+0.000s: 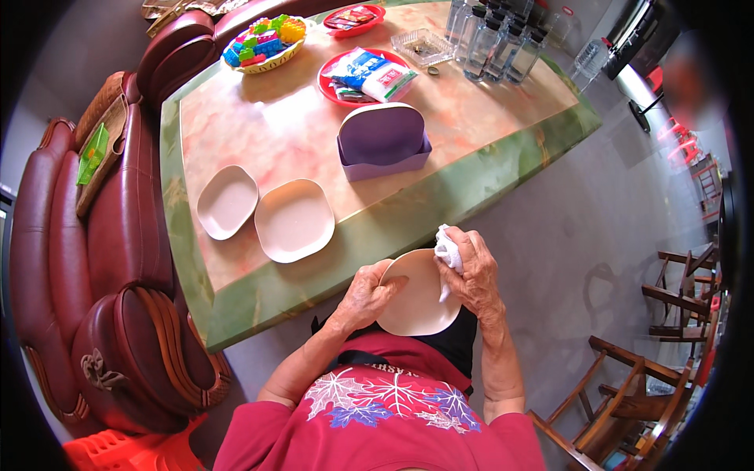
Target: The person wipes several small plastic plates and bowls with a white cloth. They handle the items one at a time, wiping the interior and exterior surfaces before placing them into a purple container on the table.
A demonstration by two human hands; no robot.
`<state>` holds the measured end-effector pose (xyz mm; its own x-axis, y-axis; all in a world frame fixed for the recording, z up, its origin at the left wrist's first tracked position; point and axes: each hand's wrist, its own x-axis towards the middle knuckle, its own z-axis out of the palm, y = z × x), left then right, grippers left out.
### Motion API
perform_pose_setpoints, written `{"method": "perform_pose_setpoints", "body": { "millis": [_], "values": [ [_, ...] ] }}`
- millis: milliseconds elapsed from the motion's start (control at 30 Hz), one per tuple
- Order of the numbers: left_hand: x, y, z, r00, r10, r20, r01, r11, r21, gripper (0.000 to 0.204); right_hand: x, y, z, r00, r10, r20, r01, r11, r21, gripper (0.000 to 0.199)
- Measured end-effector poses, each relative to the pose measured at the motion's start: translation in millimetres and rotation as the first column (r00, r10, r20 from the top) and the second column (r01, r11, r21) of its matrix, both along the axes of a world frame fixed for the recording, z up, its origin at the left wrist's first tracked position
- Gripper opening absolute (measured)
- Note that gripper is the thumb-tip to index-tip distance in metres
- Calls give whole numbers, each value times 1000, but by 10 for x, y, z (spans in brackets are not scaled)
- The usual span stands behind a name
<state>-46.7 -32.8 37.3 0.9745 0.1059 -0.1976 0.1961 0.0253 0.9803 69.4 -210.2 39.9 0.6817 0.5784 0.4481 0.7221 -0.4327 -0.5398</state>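
A cream-coloured plate (420, 302) is held over my lap, just off the table's near edge. My left hand (371, 294) grips its left rim, thumb on the upper face. Bunched in my right hand (476, 275) is a white cloth (448, 250), pressed at the plate's right rim; one end of it hangs over the plate. On the table lie two similar cream plates, a squarish one (294, 221) and a smaller one (228, 202) to its left. Beyond them stands a purple holder (385, 163) with a purple plate (382, 133) upright in it.
The table (503, 169) has a green marbled border. Farther back are a red tray (330, 88) with packets, a basket (271, 63) of toy blocks, a clear ashtray (422, 47) and several bottles (481, 53). A maroon sofa (126, 228) stands left, wooden stools (628, 385) right.
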Motion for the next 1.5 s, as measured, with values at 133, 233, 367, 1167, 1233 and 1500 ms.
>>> {"method": "perform_pose_setpoints", "body": {
  "millis": [133,233,367,1167,1233,1500],
  "values": [
    [14,-3,-30,999,42,2,-42,999,17,23,-150,104,205,997,55,53,-44,982,-184,58],
    [15,10,74,997,66,41,-66,998,13,23,-196,244,183,976,86,199,-48,981,-189,55],
    [5,38,-39,993,-7,115,0,999,54,22,-256,382,228,926,175,335,-125,978,-165,45],
    [20,-3,109,998,44,44,-56,931,360,21,-72,-67,-107,995,-11,-97,25,989,143,43],
    [30,-43,127,999,16,39,-31,910,412,21,-16,3,-4,993,57,100,-64,995,75,44],
    [21,-34,182,996,-11,94,-20,946,323,18,-94,258,240,918,193,346,-205,979,-1,40]
  ]
}}
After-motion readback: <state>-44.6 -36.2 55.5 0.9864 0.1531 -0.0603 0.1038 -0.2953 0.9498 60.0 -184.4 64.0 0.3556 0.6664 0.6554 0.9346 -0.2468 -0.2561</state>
